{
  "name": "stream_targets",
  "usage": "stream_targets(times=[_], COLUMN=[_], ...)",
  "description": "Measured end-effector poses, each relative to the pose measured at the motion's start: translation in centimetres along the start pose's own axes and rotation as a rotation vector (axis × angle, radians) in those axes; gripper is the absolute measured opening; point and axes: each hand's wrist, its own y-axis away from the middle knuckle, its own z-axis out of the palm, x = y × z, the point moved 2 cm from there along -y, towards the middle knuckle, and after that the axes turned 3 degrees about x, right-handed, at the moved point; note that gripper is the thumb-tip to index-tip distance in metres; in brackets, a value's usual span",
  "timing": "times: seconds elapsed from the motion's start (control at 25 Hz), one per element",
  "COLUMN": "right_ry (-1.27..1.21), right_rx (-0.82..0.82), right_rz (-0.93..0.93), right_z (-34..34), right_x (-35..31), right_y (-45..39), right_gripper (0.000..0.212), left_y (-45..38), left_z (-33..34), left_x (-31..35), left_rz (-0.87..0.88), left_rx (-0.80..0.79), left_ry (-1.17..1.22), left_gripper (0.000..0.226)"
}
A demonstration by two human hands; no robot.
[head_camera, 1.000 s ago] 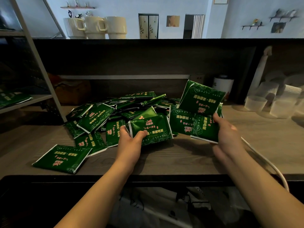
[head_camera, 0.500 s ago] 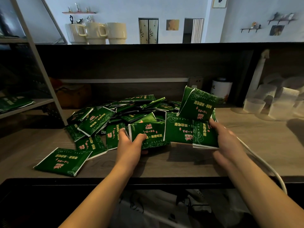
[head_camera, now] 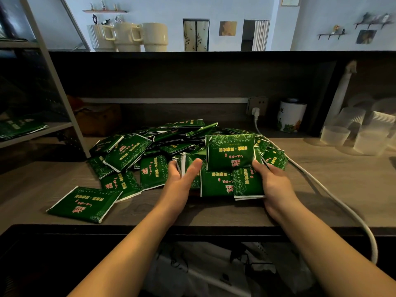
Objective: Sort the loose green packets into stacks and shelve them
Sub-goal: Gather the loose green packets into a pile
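Head view: heap of flat glossy green foil packets sprawled across the grey wood-grain counter, a few already lying on the pale metal side shelf. Left hand pinching one packet on edge, thumb against fingers. Right hand curled round a small gathered stack, another packet propped up behind. Probably light, thin, slippery, a little crinkly; best squared up and gripped by the long edges. White cable trailing just right.

3 cream mugs above; clear cups right.
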Motion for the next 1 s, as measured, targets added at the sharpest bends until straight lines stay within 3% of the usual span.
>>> stream_targets(times=[0.08,0.16,0.32,0.56,0.8,0.88,1.0], right_ry=[0.045,0.075,0.097,0.145,0.512,0.723,0.838], right_rx=[-0.045,-0.107,-0.217,-0.193,-0.164,-0.103,-0.165], right_rz=[-0.06,-0.1,-0.117,-0.131,-0.258,-0.355,-0.271], right_z=[0.2,0.5,1.0,1.1,0.3,-0.3,-0.7], right_x=[0.1,0.3,0.4,0.5,-0.2,-0.5,-0.3], right_y=[0.4,0.9,1.5,1.3,1.7,1.9,2.0], right_gripper=[0.011,0.011,0.013,0.017,0.05,0.053,0.05], left_y=[0.1,0.1,-0.1,-0.3,-0.6,-0.8,-1.0], left_z=[0.1,0.2,0.3,0.0,-0.5,-0.5,-0.5], left_x=[0.2,0.3,0.2,-0.2,-0.4,-0.6,-0.8], left_rz=[0.013,0.009,0.008,0.132,0.213,0.201,0.185], left_rx=[0.003,0.023,0.091,0.118,0.182,0.171,0.164], left_ry=[-0.059,-0.07,0.01,0.087,0.039,0.059,0.084], left_gripper=[0.151,0.155,0.127,0.073,0.071,0.075,0.076])
